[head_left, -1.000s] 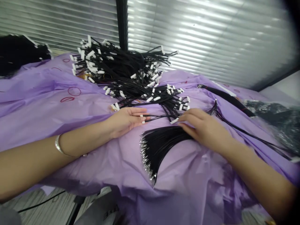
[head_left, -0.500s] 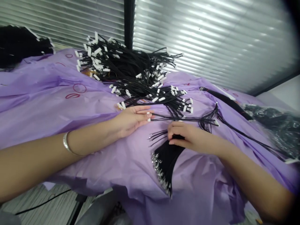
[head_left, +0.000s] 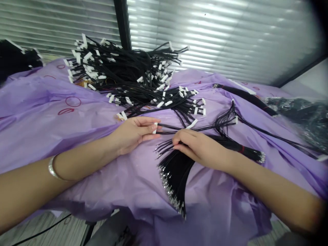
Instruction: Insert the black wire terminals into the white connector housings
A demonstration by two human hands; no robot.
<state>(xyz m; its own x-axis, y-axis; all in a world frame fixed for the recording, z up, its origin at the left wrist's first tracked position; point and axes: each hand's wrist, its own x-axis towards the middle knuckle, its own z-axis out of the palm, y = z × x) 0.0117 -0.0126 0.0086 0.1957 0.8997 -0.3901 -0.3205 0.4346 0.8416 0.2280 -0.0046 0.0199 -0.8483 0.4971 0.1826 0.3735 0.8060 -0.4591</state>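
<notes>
My left hand rests on the purple sheet and pinches a small white connector with black wires running right from it. My right hand lies just to the right, fingers curled on a fanned bundle of black wires whose metal-tipped ends point toward me. A few loose wire ends stick out left of its fingertips. Behind both hands lies a big heap of black wires with white connectors.
A tied wire bundle with a red band extends right of my right hand. Another dark bundle and a clear bag of black parts lie at the right. Red rubber bands sit on the sheet at left. Window blinds stand behind.
My right hand came down from the connector pile onto the fanned bundle and now curls over the wires. The left hand kept its pinch on the connector. The view shifted slightly.
</notes>
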